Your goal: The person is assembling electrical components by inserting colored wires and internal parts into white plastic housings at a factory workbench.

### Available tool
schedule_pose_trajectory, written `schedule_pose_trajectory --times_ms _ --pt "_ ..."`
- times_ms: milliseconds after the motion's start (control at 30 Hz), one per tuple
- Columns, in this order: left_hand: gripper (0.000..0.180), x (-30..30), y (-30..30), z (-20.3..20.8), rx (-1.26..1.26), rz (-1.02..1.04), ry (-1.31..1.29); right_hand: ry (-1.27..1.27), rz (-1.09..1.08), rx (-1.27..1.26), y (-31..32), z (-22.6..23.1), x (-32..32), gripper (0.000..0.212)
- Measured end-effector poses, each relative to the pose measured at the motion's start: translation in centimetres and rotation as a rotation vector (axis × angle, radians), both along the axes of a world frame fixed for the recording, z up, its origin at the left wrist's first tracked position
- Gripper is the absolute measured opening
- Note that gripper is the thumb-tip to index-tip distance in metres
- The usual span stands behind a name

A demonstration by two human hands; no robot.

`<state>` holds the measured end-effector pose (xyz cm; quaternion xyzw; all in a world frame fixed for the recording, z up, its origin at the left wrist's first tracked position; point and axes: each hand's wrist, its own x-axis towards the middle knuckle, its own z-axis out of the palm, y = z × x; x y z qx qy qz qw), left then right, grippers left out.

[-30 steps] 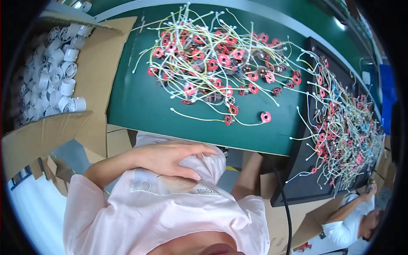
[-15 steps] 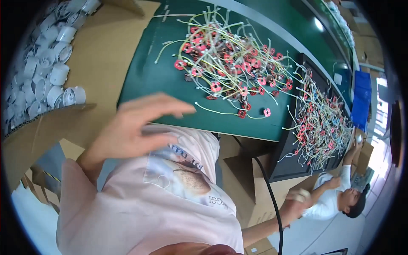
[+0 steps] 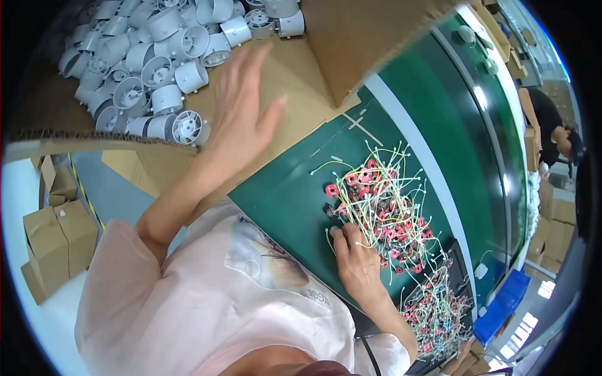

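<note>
My left hand (image 3: pixel 241 116) is over the cardboard box, beside a heap of pale grey plastic fan housings (image 3: pixel 166 69). Its fingers are stretched out, the thumb stands apart, and nothing is in it. My right hand (image 3: pixel 359 266) rests at the near edge of a pile of small red ring-shaped coils with white and yellow wires (image 3: pixel 392 216). Its fingers are bent down and drawn together, with a thin white wire curving beside the fingertips. What they grip is hidden under them.
The green table (image 3: pixel 282 194) carries the coil pile. A black tray (image 3: pixel 461 254) with more wired coils stands to the right, with a blue bin (image 3: pixel 501 304) beyond. The box's raised flap (image 3: pixel 364 37) stands between housings and table. Another person (image 3: pixel 545 119) bends at far right.
The view has swung left toward the box. My left hand has moved from the table edge over the housings. My right hand has come up from the lower right to the coil pile.
</note>
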<state>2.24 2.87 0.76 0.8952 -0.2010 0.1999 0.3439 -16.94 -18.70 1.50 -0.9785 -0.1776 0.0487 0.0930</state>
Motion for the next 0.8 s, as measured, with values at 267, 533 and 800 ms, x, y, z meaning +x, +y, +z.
schedule_pose_trajectory --times_ms 267,533,800 --pt "0.056 12.3 -4.5 -1.7 -0.06 0.52 -0.312 0.071 0.158 -0.043 -2.2 0.3 1.5 0.033" --pt "0.057 16.8 -0.3 3.4 -0.086 0.563 0.047 0.374 0.05 0.781 -6.3 5.3 3.8 0.031" --pt "0.054 12.2 -5.7 4.2 0.283 0.648 0.022 0.609 -0.067 1.16 -5.7 7.5 9.4 0.023"
